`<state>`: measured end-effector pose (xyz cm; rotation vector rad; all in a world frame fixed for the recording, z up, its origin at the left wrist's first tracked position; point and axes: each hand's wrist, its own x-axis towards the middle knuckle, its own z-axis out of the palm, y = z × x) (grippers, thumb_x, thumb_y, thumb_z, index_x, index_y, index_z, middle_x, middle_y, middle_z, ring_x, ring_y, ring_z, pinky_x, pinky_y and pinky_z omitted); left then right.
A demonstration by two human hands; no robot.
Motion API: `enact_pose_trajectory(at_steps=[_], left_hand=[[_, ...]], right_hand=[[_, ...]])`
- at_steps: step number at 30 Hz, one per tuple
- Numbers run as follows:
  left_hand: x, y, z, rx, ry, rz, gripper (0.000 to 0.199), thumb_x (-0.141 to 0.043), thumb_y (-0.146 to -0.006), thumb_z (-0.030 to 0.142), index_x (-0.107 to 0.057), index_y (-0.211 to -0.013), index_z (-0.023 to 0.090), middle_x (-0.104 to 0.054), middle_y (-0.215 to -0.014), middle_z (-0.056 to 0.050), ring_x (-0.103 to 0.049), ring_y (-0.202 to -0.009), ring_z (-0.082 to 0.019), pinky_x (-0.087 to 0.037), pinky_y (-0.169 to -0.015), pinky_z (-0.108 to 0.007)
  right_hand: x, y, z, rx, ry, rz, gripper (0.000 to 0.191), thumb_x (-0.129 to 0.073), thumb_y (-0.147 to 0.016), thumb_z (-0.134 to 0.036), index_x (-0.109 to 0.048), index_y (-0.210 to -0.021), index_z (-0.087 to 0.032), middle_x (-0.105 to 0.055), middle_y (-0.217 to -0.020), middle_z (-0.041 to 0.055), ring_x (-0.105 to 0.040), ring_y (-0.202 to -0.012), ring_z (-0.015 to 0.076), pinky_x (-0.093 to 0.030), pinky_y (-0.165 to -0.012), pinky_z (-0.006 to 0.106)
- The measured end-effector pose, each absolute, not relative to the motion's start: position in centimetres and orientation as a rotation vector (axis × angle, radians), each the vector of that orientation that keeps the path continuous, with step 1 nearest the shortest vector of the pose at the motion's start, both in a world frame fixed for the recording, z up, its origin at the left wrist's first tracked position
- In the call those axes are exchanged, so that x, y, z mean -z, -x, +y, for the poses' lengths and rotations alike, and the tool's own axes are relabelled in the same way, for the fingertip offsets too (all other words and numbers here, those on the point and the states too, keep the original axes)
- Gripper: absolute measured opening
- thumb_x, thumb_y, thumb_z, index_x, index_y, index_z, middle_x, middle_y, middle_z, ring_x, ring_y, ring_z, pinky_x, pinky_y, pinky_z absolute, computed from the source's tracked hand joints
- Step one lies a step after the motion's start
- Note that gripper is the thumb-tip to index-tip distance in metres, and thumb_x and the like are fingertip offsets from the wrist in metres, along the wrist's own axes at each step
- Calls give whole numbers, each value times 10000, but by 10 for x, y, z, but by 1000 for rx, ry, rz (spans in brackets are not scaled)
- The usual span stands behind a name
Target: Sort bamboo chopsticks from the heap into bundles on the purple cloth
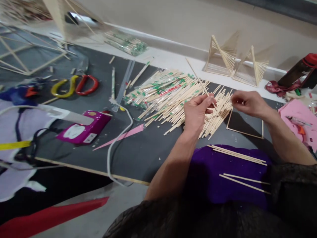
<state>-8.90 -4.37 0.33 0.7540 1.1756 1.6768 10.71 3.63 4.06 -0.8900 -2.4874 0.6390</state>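
Note:
My left hand [195,110] is closed in a pinch around one thin wooden chopstick [196,75], which slants up and away to the left. It hovers over a loose pile of bare chopsticks [218,114]. To the right, my right hand [247,103] is raised with curled fingers; blur hides whether anything is between them. Below it on the grey table lies a square frame of sticks [245,133], its far side partly covered by the hand. Several chopsticks [237,155] rest on the purple cloth [203,175] over my lap.
Chopsticks in plastic wrappers [160,92] spread left of the hands. Further left are scissors [86,85], a purple power strip [85,127] and a white cable [110,155] crossing the table edge. Stick structures [220,58] stand along the wall, near a dark bottle [297,72]. Pink paper [294,119] lies right.

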Motion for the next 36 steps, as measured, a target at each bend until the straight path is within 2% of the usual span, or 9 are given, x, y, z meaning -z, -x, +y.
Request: enact_pose_trajectory(at_steps=[4,7,15,19,23,27,30,33,36], left_hand=[[-1,95,-40,-1745,-758,1166,300,-822,-678,429,-764,-821,171,-720,-708,-22,-627,-572,-75,-446,-441,-142],[0,99,-38,-1783,-757,1199,315,-825,-682,449,-763,-839,183,-722,-720,-15,-634,-584,-77,-439,-431,-137],[-1,105,-36,-1799,-743,1256,279,-809,-731,427,-755,-864,188,-727,-741,-15,-661,-614,-87,-455,-437,-145],[1,109,-33,-1818,-734,1299,275,-810,-734,439,-756,-853,197,-732,-745,-16,-671,-618,-94,-462,-435,-148],[4,110,-33,-1813,-748,1346,317,-810,-724,473,-760,-871,196,-733,-735,-11,-659,-607,-87,-458,-435,-138],[1,93,-48,-1753,-804,1292,270,-796,-733,442,-768,-830,192,-727,-715,-12,-644,-592,-83,-464,-446,-142],[-5,69,-68,-1567,-903,1226,217,-794,-735,384,-787,-831,190,-750,-748,-30,-662,-608,-99,-496,-480,-165],[-7,49,-83,-1343,-1059,1117,170,-788,-746,330,-804,-829,183,-739,-693,-26,-621,-539,-85,-493,-489,-179],[2,44,-85,-1254,-1166,1114,190,-758,-780,311,-813,-900,175,-751,-717,-37,-627,-553,-94,-500,-520,-197]], right_hand=[[-34,-95,32,-264,770,-3088,117,-539,-881,-198,-654,-874,-221,-692,-876,17,-583,-750,144,-323,-606,276],[-32,-79,28,-10,779,-3333,167,-494,-923,-190,-657,-931,-224,-700,-957,45,-589,-741,159,-249,-559,301],[-17,-37,51,174,737,-3328,238,-430,-981,-242,-660,-1012,-193,-681,-1087,85,-587,-779,167,-201,-557,309],[-15,-26,58,197,745,-3283,278,-410,-980,-197,-669,-1080,-174,-680,-1112,99,-591,-813,170,-208,-575,307],[-27,-38,51,126,789,-3239,251,-494,-934,-205,-680,-1102,-197,-680,-1151,82,-593,-849,168,-236,-595,293],[-38,-57,35,-66,884,-3391,181,-554,-887,-208,-725,-944,-225,-726,-984,39,-599,-792,158,-251,-580,283],[-36,-62,29,-206,931,-3457,161,-572,-885,-229,-731,-892,-212,-728,-871,41,-603,-730,153,-254,-560,278],[-27,-59,36,-280,884,-3441,199,-532,-915,-207,-731,-922,-201,-729,-935,51,-626,-778,151,-272,-565,263],[-16,-55,50,-137,848,-3359,267,-484,-936,-198,-731,-1033,-228,-722,-1061,52,-642,-882,168,-249,-558,268]])
